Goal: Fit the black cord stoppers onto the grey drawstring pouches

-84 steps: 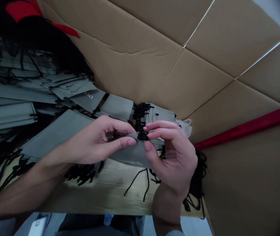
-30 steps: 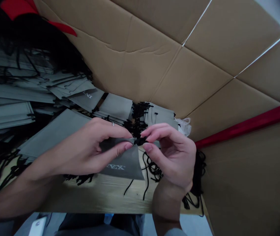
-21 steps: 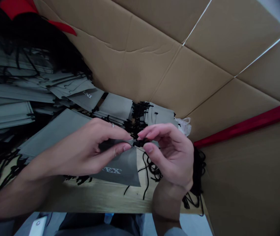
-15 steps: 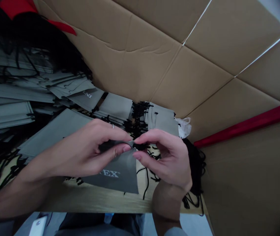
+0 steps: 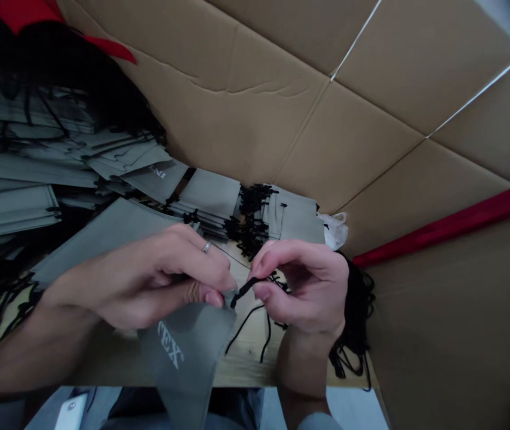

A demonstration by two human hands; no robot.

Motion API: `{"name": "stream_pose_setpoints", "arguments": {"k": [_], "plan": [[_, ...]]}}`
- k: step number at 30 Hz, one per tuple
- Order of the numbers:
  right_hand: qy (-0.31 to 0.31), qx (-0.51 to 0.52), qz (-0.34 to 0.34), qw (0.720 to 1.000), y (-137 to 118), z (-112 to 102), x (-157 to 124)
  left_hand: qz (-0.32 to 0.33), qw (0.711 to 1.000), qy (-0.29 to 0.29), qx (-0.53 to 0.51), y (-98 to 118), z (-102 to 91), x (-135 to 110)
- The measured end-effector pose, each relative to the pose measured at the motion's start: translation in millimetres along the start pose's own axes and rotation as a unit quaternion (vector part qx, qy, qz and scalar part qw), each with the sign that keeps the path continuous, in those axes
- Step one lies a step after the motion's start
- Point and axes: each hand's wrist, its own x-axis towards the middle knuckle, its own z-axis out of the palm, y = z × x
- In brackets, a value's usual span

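My left hand point(image 5: 147, 283), with a ring on one finger, pinches the top corner of a grey fabric pouch point(image 5: 196, 346) between thumb and forefinger. The pouch hangs tilted past the table's front edge, and white letters reading "TEX" show on it. A short black cord point(image 5: 245, 289) comes out at that corner. Its other end is pinched by the thumb and forefinger of my right hand point(image 5: 311, 286), a little to the right. My left fingers hide the pouch's upper edge.
Grey pouches point(image 5: 8, 209) with black cords are heaped at the left. Smaller stacks point(image 5: 212, 191) stand along the cardboard wall point(image 5: 246, 131). Black cords point(image 5: 358, 304) hang over the table's right end, near a clear plastic bag point(image 5: 335, 230). Loose cord pieces lie on the wooden table point(image 5: 246, 370).
My right hand now holds a black cord drawn out from the pouch corner. My left hand has dipped slightly, and the pouch has swung to hang more steeply downward.
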Motion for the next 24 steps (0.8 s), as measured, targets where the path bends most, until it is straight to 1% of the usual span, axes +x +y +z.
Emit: {"name": "stream_pose_setpoints", "arguments": {"k": [2,5,8,12,19,24], "plan": [[-0.003,-0.007,0.002,1.000,1,-2,0,-0.015,1.000,0.024,-0.002,-1,0.2,1],[-0.020,-0.014,0.013,1.000,-1,-8,-1,-0.032,0.997,0.060,0.042,0,0.7,1],[-0.006,-0.015,0.028,0.999,-6,-12,-1,-0.029,0.994,0.074,0.074,3,0.8,1],[0.004,-0.051,0.047,0.998,-9,-13,-1,-0.029,0.990,0.089,0.103,5,2.0,1],[0.014,-0.040,0.074,0.996,-7,-12,4,-0.028,0.988,0.092,0.122,4,5.2,2],[-0.003,-0.024,0.081,0.996,-7,-11,3,-0.025,0.987,0.088,0.134,3,5.8,2]]}}
